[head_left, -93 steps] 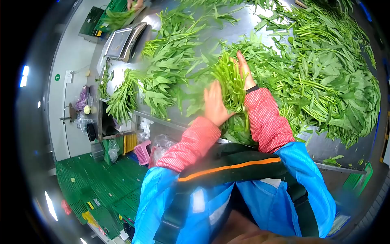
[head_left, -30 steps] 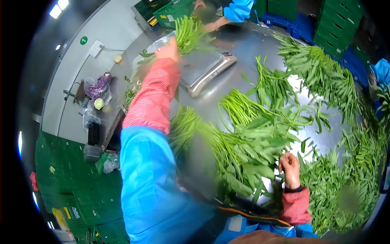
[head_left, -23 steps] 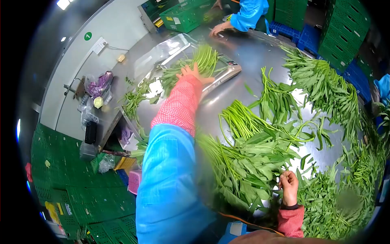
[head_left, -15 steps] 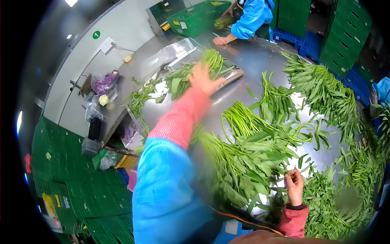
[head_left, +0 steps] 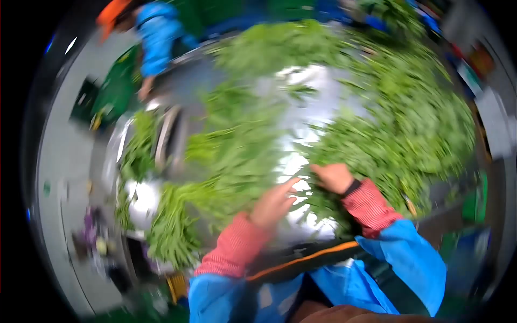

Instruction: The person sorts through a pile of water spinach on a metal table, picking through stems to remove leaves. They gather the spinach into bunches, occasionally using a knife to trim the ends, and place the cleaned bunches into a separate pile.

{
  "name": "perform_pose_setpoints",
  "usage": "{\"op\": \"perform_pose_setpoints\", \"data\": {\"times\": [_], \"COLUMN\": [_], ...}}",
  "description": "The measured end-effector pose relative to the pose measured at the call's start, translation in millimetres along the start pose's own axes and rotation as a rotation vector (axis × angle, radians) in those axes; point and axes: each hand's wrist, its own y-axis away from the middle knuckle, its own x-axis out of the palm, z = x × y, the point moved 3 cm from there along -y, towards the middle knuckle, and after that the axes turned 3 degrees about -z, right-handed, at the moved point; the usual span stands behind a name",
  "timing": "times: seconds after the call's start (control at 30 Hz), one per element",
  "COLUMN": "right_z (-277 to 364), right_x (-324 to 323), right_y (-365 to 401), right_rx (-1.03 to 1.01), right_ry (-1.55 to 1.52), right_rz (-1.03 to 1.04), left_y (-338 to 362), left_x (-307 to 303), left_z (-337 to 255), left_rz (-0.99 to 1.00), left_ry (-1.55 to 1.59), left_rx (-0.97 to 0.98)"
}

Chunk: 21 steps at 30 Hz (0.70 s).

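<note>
My left hand [head_left: 276,203] is above the steel table, blurred, its fingers stretched toward my right hand and nothing visible in them. Close by, my right hand [head_left: 335,178] has its fingers curled in at the edge of a large heap of water spinach [head_left: 388,124]. Whatever the right fingers pinch is hidden by blur. Loose leaves [head_left: 322,207] lie just below and between the hands. To the left, bunches of water spinach [head_left: 234,153] are laid out with stems pointing left.
A metal-edged device [head_left: 166,137], perhaps a scale, stands at the left beside more greens [head_left: 141,145]. A co-worker in a blue sleeve [head_left: 157,37] leans on the far left edge, near a green crate [head_left: 116,89]. More greens [head_left: 291,48] line the far edge.
My view has swung to the right. My left hand has come back from the bunch on the device to beside my right hand, now with nothing visible in it.
</note>
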Motion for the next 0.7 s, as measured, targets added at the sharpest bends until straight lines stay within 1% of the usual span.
{"op": "perform_pose_setpoints", "data": {"times": [0.07,0.13,0.17,0.27,0.3,0.37,0.4,0.43,0.47,0.5,0.53,0.57,0.6,0.7], "right_z": [-9.3,-17.5,-36.9,-94.6,-113.0,-148.8,-171.8,-186.5,-206.4,-221.8,-237.2,-250.9,-263.4,-295.3], "right_x": [-3.6,-43.6,-38.5,-57.6,-61.1,-89.8,-100.9,-116.2,-116.6,-118.6,-124.1,-124.6,-124.7,-116.4], "right_y": [14.8,40.0,45.8,86.2,104.6,138.6,157.0,173.7,189.6,200.2,204.6,207.1,208.9,207.9], "right_rx": [0.074,0.108,0.166,0.136,0.151,0.285,0.328,0.376,0.429,0.503,0.555,0.525,0.493,0.411], "right_ry": [-0.489,-0.559,-0.461,-0.216,-0.203,-0.062,-0.002,0.107,0.235,0.384,0.455,0.55,0.644,0.63], "right_rz": [-0.174,-0.158,-0.154,-0.307,-0.422,-0.386,-0.403,-0.396,-0.36,-0.291,-0.165,-0.128,-0.092,-0.053], "left_y": [-4.6,-7.9,-18.0,-30.2,-34.6,-45.4,-53.5,-61.1,-68.3,-74.7,-80.1,-86.0,-91.9,-107.9], "left_x": [32.2,58.7,70.7,111.0,123.1,150.2,166.6,178.8,190.6,202.9,215.1,226.3,236.4,268.8], "left_z": [-3.7,1.1,5.8,9.9,8.3,1.6,-0.8,-6.2,-12.2,-19.6,-25.7,-31.8,-37.7,-52.8], "left_rz": [0.027,0.047,0.064,0.143,0.171,0.204,0.217,0.239,0.266,0.287,0.307,0.304,0.314,0.321], "left_ry": [-0.236,-0.146,-0.115,-0.072,-0.064,-0.047,-0.039,-0.079,-0.063,-0.044,-0.026,-0.051,-0.052,-0.038], "left_rx": [0.191,0.125,0.094,0.077,0.08,0.082,0.079,0.111,0.107,0.102,0.094,0.141,0.144,0.132]}}
